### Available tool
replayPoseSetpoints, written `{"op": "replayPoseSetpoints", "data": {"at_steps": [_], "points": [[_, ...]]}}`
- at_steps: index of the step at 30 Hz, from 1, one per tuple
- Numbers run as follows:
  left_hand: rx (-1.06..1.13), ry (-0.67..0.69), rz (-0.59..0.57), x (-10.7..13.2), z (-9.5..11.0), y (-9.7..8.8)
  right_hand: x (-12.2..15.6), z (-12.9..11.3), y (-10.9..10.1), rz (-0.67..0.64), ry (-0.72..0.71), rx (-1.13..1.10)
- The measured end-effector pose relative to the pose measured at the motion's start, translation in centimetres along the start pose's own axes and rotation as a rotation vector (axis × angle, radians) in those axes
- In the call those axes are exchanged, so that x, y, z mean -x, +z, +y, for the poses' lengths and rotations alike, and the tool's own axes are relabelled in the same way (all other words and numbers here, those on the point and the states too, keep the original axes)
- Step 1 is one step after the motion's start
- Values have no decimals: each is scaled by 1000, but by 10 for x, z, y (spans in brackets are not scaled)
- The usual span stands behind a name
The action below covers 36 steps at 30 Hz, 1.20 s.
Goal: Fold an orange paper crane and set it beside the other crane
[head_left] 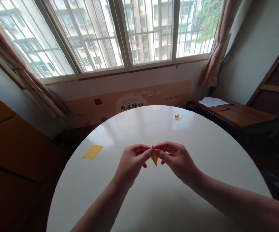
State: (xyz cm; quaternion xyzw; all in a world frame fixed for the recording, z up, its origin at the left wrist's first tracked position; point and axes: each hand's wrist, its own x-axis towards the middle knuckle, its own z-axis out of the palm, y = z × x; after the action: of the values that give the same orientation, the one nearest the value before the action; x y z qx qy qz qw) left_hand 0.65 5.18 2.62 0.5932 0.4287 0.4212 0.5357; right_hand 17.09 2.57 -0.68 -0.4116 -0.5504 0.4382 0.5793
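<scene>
A small piece of folded orange paper [154, 159], pointed at its lower end, is pinched between my two hands above the round white table [202, 151]. My left hand [134, 158] grips its left edge between thumb and forefinger. From the other side, my right hand [174, 157] closes thumb and forefinger on the right edge. The two thumbs nearly meet near the top of the paper, and a small tip shows above them. Part of the folded paper is hidden by the fingers.
Yellow paper squares [93, 151] lie at the table's left. A small folded orange paper figure [176, 116] stands near the far edge. Beyond, to the right, a wooden bench [248, 112] carries white sheets [212, 101] and a dark slim object [224, 110]. A barred window is behind.
</scene>
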Motion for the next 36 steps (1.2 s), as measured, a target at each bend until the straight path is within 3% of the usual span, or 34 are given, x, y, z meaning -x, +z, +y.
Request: {"op": "replayPoseSetpoints", "data": {"at_steps": [13,25,36], "points": [[99,-95,30,-1,-3,1,-1,-2,0,-82,60,-12],[35,-74,0,0,0,0,-2,-1,-1,-91,89,-69],[-179,-42,-52,3,1,3,-4,-2,-4,-83,99,-160]]}}
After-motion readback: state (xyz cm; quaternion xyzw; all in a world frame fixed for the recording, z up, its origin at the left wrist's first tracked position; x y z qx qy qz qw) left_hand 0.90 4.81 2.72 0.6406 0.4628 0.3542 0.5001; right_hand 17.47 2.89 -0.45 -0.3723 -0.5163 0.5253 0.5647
